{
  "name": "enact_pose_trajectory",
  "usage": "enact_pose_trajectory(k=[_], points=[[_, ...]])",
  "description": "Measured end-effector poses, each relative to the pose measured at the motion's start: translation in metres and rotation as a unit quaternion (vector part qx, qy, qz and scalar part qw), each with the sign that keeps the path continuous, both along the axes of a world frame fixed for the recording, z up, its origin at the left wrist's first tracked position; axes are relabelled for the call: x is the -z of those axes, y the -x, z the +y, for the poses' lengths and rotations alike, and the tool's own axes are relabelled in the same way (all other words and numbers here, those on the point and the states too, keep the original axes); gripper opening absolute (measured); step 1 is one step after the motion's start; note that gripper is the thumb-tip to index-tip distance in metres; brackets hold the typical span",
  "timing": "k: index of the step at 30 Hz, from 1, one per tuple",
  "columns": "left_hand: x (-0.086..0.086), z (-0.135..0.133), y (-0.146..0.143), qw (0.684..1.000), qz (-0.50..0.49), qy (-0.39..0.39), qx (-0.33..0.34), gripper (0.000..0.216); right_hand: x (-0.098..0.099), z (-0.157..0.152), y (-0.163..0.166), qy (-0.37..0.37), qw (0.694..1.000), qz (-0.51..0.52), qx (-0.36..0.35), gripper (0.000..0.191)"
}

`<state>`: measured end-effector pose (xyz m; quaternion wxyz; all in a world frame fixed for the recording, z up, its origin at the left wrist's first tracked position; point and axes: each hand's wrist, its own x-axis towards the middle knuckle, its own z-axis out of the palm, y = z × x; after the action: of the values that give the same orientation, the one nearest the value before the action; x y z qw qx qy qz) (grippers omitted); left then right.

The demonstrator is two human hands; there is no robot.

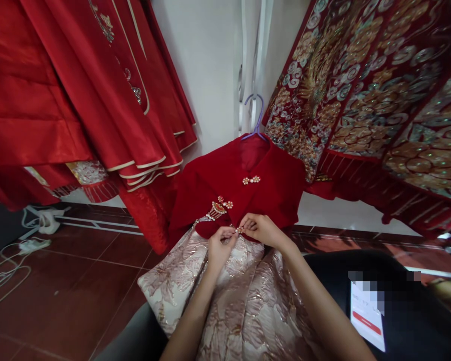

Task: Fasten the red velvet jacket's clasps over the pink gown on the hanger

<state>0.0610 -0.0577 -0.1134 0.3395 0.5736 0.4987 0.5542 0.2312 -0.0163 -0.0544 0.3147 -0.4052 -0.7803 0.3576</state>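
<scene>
A red velvet jacket (270, 190) hangs on a purple hanger (256, 118) over a pale pink brocade skirt (244, 301). Two pearl clasps show on its front: an upper pearl clasp (251, 179) and a middle clasp with a beaded tassel (218, 208). At the jacket's lower hem sits a third small pearl fastener (239, 229). My left hand (220, 245) and my right hand (261, 228) meet there, both with fingers pinched closed on that fastener from either side.
Red satin garments (78, 100) hang at the left, and a heavily embroidered red and gold garment (379, 90) hangs at the right. White cables (18, 250) lie on the red tile floor. A phone (366, 313) rests on a dark surface at lower right.
</scene>
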Motion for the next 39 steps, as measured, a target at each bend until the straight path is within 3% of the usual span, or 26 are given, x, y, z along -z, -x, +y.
enact_pose_trajectory(k=[13, 24, 30, 32, 35, 39], points=[[-0.001, 0.002, 0.001, 0.998, -0.055, 0.035, 0.010, 0.026, -0.001, 0.000, 0.002, 0.016, 1.000, 0.012, -0.007, 0.007], [0.000, -0.002, -0.004, 0.999, -0.048, 0.002, -0.015, 0.021, -0.005, -0.001, 0.001, 0.025, 1.000, 0.011, -0.008, 0.007], [-0.029, 0.019, -0.002, 0.981, -0.186, 0.030, -0.046, 0.026, -0.019, -0.004, -0.021, 0.059, 0.997, 0.023, -0.053, 0.013], [-0.043, 0.030, -0.003, 0.962, -0.263, 0.051, -0.058, 0.026, -0.023, -0.005, -0.029, 0.071, 0.995, 0.027, -0.069, 0.013], [-0.059, 0.040, -0.007, 0.916, -0.389, 0.100, -0.024, 0.026, -0.026, -0.007, -0.033, 0.078, 0.994, 0.034, -0.072, 0.013], [-0.069, 0.041, -0.014, 0.880, -0.465, 0.092, -0.008, 0.023, -0.026, -0.007, -0.026, 0.081, 0.993, 0.038, -0.074, 0.013]])
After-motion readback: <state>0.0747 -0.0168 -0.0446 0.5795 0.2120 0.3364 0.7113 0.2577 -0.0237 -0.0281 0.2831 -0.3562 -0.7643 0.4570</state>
